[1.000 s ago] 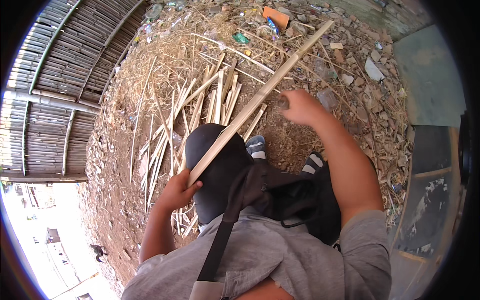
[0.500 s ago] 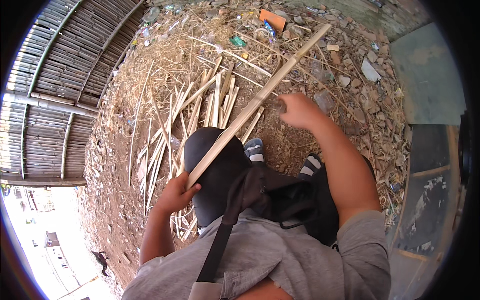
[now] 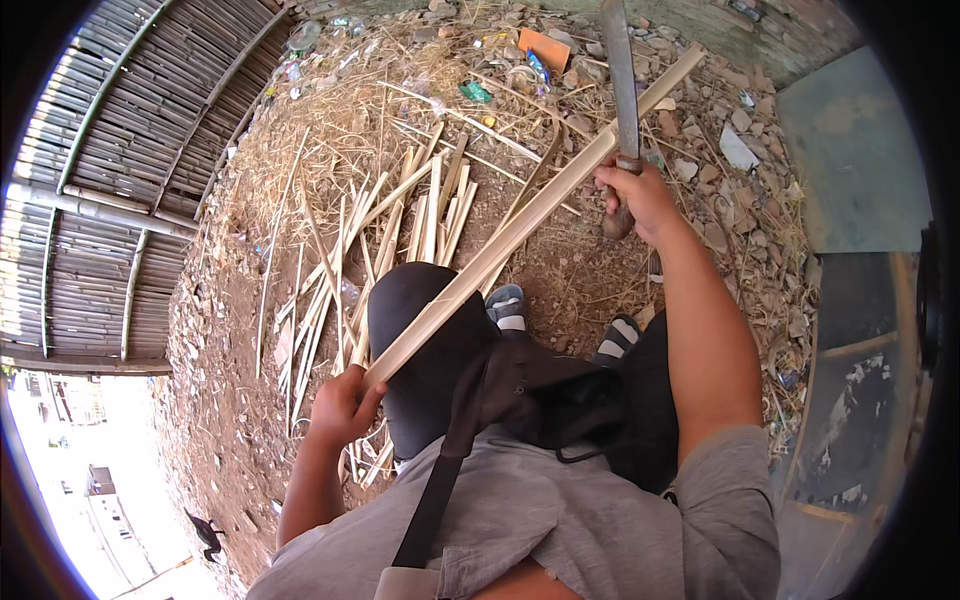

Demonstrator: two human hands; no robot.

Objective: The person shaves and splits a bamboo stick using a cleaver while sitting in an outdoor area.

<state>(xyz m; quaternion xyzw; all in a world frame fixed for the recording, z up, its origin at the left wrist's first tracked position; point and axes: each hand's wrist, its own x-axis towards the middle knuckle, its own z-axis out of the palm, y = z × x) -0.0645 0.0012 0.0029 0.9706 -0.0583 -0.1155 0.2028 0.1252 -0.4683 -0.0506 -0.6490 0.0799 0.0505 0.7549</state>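
Note:
A long split bamboo strip [image 3: 500,250] slants from lower left to upper right across my raised knee, its pale hollow side facing up. My left hand [image 3: 342,408] is closed round its near end, thumb on top. In my right hand [image 3: 645,200] is the wooden handle of a machete [image 3: 622,80], with the long grey blade pointing away from me. The blade crosses the strip near its far part; whether they touch I cannot tell. On the ground beyond my knee lies a loose pile of split bamboo strips [image 3: 430,215].
My sandalled feet [image 3: 508,306] stand on bare soil. Rubble and litter [image 3: 735,150] cover the ground at right and far back, with an orange piece [image 3: 545,48] among it. A bamboo slat wall [image 3: 110,130] stands left, grey panels [image 3: 850,150] right. A dark bird [image 3: 205,533] is at lower left.
My right hand has moved right and slightly up, and the machete's blade now shows clearly, pointing away. The strip has turned its hollow side up, and its far end has shifted right.

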